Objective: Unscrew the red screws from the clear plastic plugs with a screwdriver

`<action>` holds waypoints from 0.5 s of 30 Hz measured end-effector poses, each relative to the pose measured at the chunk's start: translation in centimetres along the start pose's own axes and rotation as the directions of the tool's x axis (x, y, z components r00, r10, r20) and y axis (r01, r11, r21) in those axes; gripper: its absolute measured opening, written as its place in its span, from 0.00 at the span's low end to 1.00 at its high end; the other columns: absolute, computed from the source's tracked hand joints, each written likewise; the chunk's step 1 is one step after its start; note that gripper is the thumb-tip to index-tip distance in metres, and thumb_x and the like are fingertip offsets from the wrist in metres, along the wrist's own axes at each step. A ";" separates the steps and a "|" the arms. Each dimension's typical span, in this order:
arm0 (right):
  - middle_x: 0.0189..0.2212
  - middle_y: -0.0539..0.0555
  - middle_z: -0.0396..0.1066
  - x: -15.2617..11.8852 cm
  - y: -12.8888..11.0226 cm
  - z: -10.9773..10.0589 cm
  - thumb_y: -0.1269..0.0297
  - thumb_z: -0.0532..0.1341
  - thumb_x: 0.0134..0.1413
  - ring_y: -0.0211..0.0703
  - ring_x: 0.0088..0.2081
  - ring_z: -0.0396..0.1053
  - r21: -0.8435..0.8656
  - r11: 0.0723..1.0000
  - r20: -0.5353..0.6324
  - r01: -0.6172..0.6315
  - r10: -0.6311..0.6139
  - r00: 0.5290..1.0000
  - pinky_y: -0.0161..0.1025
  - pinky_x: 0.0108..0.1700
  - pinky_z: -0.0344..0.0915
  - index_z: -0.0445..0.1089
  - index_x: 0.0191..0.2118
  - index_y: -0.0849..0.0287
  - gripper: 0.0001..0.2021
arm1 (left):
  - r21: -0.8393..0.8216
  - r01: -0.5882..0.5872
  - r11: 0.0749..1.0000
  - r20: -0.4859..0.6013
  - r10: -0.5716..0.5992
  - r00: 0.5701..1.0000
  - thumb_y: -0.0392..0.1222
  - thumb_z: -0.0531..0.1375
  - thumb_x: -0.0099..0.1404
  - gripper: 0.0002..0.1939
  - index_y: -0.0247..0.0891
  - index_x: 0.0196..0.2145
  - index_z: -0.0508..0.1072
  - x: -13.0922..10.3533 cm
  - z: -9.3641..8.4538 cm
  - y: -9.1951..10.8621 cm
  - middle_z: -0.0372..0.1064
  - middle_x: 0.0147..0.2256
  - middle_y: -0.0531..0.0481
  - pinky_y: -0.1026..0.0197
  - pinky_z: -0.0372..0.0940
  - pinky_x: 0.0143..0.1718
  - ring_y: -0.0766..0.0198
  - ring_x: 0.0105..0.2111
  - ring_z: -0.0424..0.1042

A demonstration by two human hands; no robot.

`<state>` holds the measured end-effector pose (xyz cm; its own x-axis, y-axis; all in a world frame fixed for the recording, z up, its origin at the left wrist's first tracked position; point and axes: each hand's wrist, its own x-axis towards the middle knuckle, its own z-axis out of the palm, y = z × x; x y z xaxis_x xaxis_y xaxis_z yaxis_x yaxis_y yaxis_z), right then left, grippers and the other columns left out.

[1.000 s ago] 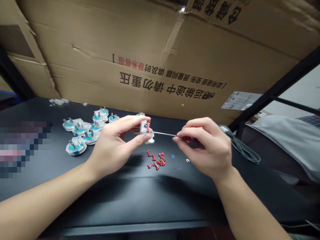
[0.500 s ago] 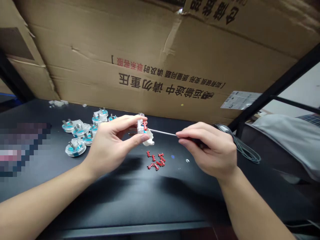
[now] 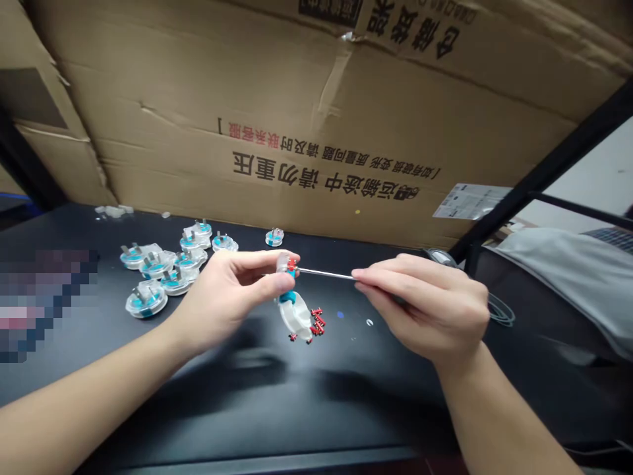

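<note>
My left hand (image 3: 232, 293) pinches a small clear plastic plug housing (image 3: 283, 264) between thumb and fingers. A red part (image 3: 291, 265) sits at the housing's right side. Below my thumb hangs a round white and teal plug piece (image 3: 295, 315), seemingly joined to the housing. My right hand (image 3: 420, 303) is closed around a screwdriver (image 3: 326, 273) with a thin metal shaft; its handle is hidden in the palm. The shaft runs level to the left, its tip at the red part. Several loose small red parts (image 3: 318, 322) lie on the table, partly behind the hanging piece.
Several round clear plugs with metal prongs (image 3: 147, 299) stand at the left, and one more plug (image 3: 274, 237) near the cardboard (image 3: 173, 158) behind. Clear scraps (image 3: 115, 212) lie at the back left. A coiled grey cable (image 3: 500, 310) and grey cloth (image 3: 558, 277) are at the right.
Both hands have shifted slightly lower. The plug in my left hand has turned, so the round white piece now hangs lower, in front of the loose red parts. The screwdriver stays against the red part.
</note>
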<state>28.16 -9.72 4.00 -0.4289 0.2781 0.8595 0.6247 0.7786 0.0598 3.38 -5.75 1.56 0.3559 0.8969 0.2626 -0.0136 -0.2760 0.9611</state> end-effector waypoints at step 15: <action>0.27 0.50 0.78 -0.1 -0.3 1.0 0.76 0.66 0.53 0.37 0.27 0.73 0.123 0.987 -0.010 -0.106 0.108 0.994 0.33 0.29 0.71 0.78 0.35 0.56 0.07 | 0.233 -0.183 0.955 0.029 0.181 0.983 0.45 0.69 0.59 0.16 0.42 0.45 0.81 0.1 -0.4 0.7 0.80 0.43 0.47 0.57 0.72 0.46 0.54 0.42 0.77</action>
<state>27.38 -9.40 3.37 -0.3526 0.3552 0.8657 0.5816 0.8079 -0.0946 3.04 -5.68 2.34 0.3748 0.8216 0.4296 0.1396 -0.5081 0.8499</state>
